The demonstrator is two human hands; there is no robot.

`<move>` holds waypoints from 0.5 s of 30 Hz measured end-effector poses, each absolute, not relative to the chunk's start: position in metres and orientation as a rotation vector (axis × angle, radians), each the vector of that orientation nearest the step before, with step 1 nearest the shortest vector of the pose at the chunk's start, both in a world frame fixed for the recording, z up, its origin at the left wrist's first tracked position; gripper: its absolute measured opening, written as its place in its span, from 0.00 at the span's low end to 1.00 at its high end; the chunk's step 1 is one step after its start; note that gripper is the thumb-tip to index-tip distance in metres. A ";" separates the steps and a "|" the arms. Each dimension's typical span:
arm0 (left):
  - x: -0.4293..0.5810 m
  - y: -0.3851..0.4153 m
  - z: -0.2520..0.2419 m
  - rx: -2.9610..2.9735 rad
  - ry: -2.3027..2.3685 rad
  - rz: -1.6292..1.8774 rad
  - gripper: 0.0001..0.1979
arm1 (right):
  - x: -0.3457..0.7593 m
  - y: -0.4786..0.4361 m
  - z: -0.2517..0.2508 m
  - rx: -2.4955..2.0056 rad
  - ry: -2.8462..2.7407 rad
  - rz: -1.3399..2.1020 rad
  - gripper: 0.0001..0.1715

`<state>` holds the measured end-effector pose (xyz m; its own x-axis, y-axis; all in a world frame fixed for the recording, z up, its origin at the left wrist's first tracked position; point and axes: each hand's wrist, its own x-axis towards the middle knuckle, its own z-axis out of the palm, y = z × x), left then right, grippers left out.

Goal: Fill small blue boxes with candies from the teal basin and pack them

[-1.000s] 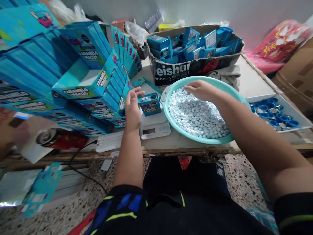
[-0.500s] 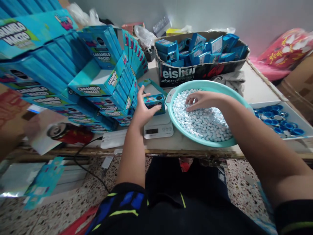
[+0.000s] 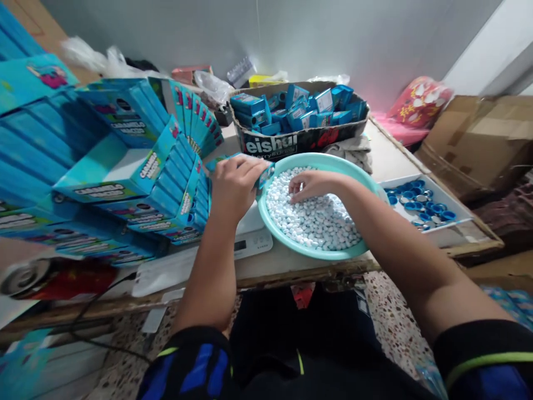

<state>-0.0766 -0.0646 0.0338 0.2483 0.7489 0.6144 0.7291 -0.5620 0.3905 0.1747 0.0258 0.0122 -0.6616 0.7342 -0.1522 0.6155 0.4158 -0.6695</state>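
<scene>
My left hand (image 3: 235, 180) is closed over a small blue box (image 3: 266, 174), which tilts towards the basin's left rim; the hand covers most of the box. A white digital scale (image 3: 253, 244) lies beneath it, partly hidden by my forearm. The turquoise basin (image 3: 272, 233) holds a heap of small white and pale blue candies (image 3: 320, 225). In the basin's left part, my right hand (image 3: 312, 185) has its fingers curled into the candies, with fingertips and thumb close together around some of them.
Blue display boxes (image 3: 166, 183) stand stacked at left, with a can (image 3: 62, 278) in front. Behind the basin is a carton (image 3: 300, 139) of small blue boxes, beside a grey cloth (image 3: 353, 153). A white tray (image 3: 453, 225) of blue caps is at right.
My left hand has closed over the small box and lifted and tilted it towards the basin. My right hand's fingers have curled further in the candies. The view has shifted.
</scene>
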 end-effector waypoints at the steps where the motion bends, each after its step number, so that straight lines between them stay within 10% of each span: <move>1: -0.076 -0.063 0.030 2.469 1.437 1.250 0.20 | 0.174 0.025 0.013 -1.225 -2.495 1.081 0.15; 15: -0.081 -0.070 0.023 2.697 1.650 1.033 0.24 | 0.171 0.012 0.033 -1.418 -2.666 1.031 0.21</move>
<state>-0.0806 -0.0698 0.0234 0.3207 0.7407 0.5904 0.8545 -0.4952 0.1571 0.1715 0.0119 0.0327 -0.6042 0.7264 -0.3277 0.7579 0.3968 -0.5178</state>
